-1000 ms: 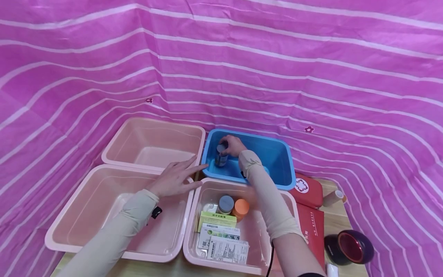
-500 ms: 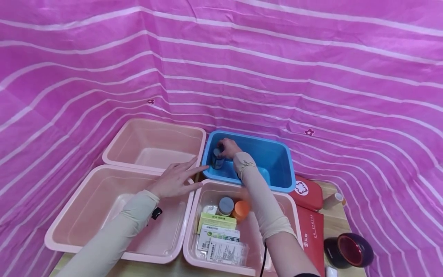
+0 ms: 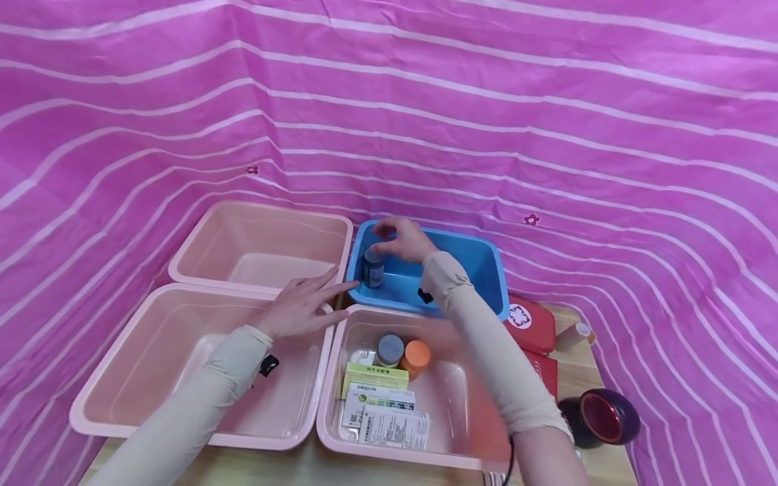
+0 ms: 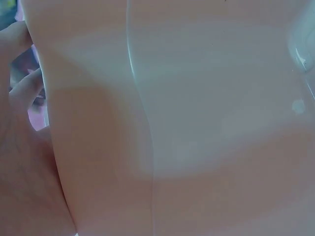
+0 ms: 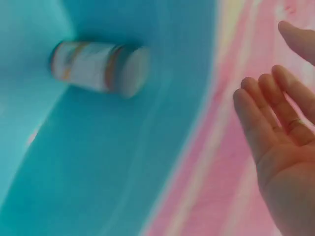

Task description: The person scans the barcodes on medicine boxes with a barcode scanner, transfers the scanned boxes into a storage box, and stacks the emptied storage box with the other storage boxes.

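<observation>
In the head view a grey-lidded pill bottle stands in the left corner of the blue bin. The right wrist view shows the same bottle, its label blurred. Just above it is my right hand, holding nothing. Its fingers are loosely extended and apart from the bottle in the right wrist view. My left hand rests with spread, straight fingers where the bin rims meet, one fingertip near the blue rim. The left wrist view shows it beside the pink bin wall.
The front right pink bin holds a grey-lidded bottle, an orange-capped bottle and several medicine boxes. Two pink bins stand at left. A red case and a dark cup are at right.
My right hand has let go of the bottle, which now stands in the blue bin's left corner, and has risen from it. My left hand has stayed in place.
</observation>
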Tool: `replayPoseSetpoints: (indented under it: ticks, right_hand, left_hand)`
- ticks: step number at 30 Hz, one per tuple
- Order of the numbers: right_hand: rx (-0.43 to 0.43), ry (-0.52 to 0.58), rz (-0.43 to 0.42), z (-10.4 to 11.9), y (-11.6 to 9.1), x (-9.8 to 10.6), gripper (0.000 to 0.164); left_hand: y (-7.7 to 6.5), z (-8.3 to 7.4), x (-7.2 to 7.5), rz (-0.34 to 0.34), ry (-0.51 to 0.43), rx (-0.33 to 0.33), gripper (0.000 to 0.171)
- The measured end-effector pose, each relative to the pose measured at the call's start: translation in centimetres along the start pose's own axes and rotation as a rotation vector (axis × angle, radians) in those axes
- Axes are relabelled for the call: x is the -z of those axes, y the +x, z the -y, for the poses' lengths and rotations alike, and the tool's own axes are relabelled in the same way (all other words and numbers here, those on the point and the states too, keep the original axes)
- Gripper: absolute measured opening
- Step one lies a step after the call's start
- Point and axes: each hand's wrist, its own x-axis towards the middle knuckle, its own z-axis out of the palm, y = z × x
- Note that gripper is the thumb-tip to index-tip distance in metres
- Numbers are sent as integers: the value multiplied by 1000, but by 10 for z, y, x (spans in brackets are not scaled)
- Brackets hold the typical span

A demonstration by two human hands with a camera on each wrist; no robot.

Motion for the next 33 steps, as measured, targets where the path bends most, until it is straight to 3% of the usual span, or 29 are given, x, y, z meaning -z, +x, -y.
replayPoseSetpoints:
  ticks: [5, 9, 11, 15, 20, 25, 33]
  right_hand:
    - [105, 40, 10, 31, -48, 6, 37]
    - [176, 32, 87, 41, -88, -2, 33]
    - [190, 7, 146, 40, -105, -10, 34]
    - [132, -62, 262, 34, -129, -31, 36]
    - [70, -141, 317, 21, -145, -56, 40]
    - [47, -316, 307, 14, -153, -71, 45]
    - [161, -685, 251, 8, -156, -91, 46]
  left_hand:
    - [-1, 2, 2, -12, 7, -17, 67]
    - [-1, 4, 2, -28, 20, -25, 67]
    - [-1, 5, 2, -29, 26, -24, 67]
    - [-1, 5, 4, -26, 26, -23, 68]
    - [0, 5, 3, -23, 24, -25, 68]
    - [0, 4, 1, -12, 10, -21, 69]
    - [1, 0, 1, -3, 12, -15, 69]
